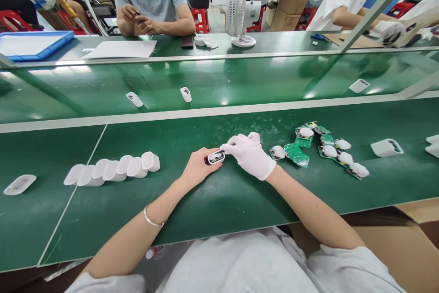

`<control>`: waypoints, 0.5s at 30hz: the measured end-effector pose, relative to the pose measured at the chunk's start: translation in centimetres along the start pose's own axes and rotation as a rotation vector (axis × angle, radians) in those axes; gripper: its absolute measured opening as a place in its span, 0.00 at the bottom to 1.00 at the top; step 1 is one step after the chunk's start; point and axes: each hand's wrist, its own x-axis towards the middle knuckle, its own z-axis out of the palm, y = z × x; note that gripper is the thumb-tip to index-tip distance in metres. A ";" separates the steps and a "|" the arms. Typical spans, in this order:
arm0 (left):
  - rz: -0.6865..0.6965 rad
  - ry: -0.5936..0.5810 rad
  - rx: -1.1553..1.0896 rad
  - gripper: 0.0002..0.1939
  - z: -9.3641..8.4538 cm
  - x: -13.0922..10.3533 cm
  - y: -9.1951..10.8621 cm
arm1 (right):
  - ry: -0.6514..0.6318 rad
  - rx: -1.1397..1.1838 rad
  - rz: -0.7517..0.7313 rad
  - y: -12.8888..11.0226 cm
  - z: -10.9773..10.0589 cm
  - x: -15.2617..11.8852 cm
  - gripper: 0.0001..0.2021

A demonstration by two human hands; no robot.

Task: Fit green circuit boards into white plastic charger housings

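Note:
My left hand (200, 165), bare with a bangle at the wrist, is wrapped round a small white plastic housing (216, 158). The housing's open end faces up, and electronic parts show inside. In a white glove, my right hand (249, 155) is closed at the housing's right rim. A thin dark thing shows at its fingertips, too small to name. Green circuit boards (297, 153) with white rounded pieces lie to the right of my gloved hand. Left of my bare hand, several empty white housings (118, 169) stand in a slanting row.
On the green bench, single white housings lie far left (19, 184) and right (386, 147). Others rest on the strip (240, 78) beyond the white rail. A fan (238, 9), a blue tray (37, 45) and a seated person (151, 5) are across the bench.

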 end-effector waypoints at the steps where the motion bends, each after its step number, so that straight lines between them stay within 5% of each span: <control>1: 0.004 -0.002 0.001 0.19 0.0 0.0 0.0 | -0.014 0.003 -0.006 0.2 -0.2 0.0 0.17; 15: -0.009 -0.010 0.001 0.20 0.1 0.0 -0.1 | 0.046 0.037 0.075 0.4 0.1 -0.2 0.14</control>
